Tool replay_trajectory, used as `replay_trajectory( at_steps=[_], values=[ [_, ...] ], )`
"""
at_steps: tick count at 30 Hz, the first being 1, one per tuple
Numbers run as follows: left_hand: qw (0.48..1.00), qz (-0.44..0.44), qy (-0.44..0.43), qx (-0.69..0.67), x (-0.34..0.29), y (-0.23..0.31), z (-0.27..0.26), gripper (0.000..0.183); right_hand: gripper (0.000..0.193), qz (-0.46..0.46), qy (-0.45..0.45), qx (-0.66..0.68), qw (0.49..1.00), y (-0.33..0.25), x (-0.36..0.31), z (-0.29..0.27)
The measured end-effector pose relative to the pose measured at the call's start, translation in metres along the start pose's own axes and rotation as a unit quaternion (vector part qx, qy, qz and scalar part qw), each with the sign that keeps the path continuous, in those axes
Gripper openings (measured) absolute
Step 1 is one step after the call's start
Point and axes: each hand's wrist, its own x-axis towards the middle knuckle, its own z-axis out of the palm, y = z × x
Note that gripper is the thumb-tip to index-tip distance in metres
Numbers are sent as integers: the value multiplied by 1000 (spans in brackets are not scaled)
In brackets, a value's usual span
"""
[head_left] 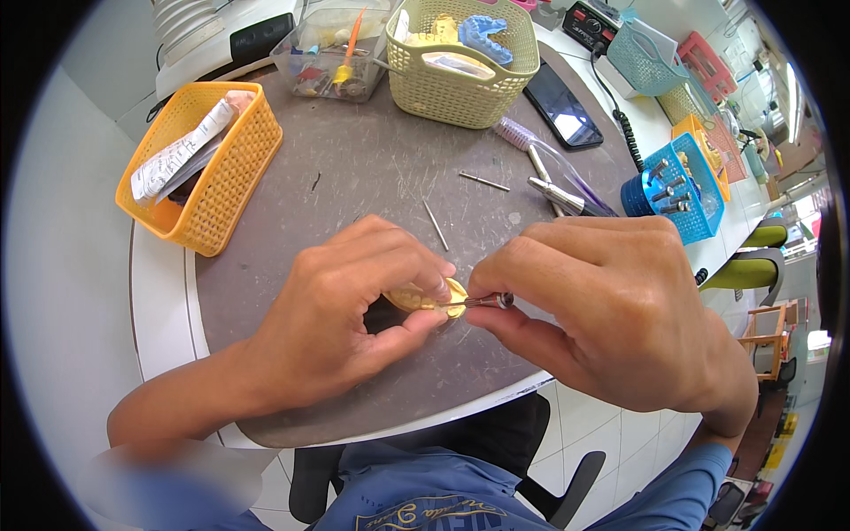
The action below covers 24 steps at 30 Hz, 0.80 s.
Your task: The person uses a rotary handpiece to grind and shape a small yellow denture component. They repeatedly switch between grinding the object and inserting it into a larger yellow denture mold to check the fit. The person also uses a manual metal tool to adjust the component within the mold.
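Note:
Near the front of the brown tabletop, my left hand (341, 296) pinches a small yellow dental cast (458, 290) between thumb and fingers, covering much of it. My right hand (602, 305) is closed on a short slim metal tool (489, 301) with a dark round end. The tool's thin tip lies against the cast, close to my left thumb; exactly where it touches is hard to see. Beyond my hands, a thin metal rod (436, 226) and another slim metal piece (484, 180) lie on the table.
A silver handpiece (567, 196) lies beyond my right hand, near a phone (565, 104). A blue bur holder (653, 193) and blue basket (704, 221) stand right. Orange basket (235, 173) with papers, clear box (305, 66) and green basket (460, 93) with casts line the far side.

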Motion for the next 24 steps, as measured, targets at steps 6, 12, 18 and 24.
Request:
replay_trajectory(
  at_steps=[6, 12, 18, 24],
  values=[
    [1000, -6, 6, -6, 0, 2, 0, 24, 21, 7, -21, -17, 1000, -1, 1, -2],
    [1000, -3, 7, -7, 0, 0, 1, 23, 20, 2, -10, -7, 1000, 1, -1, -1],
    [1000, -3, 2, -9, 0, 0, 1, 22, 20, 3, -2, 1, 1000, 3, -3, 0],
    [1000, 0, 1, -2, 0, 0, 0, 23, 20, 2, -1, 4, 1000, 2, -2, -1]
  ],
)
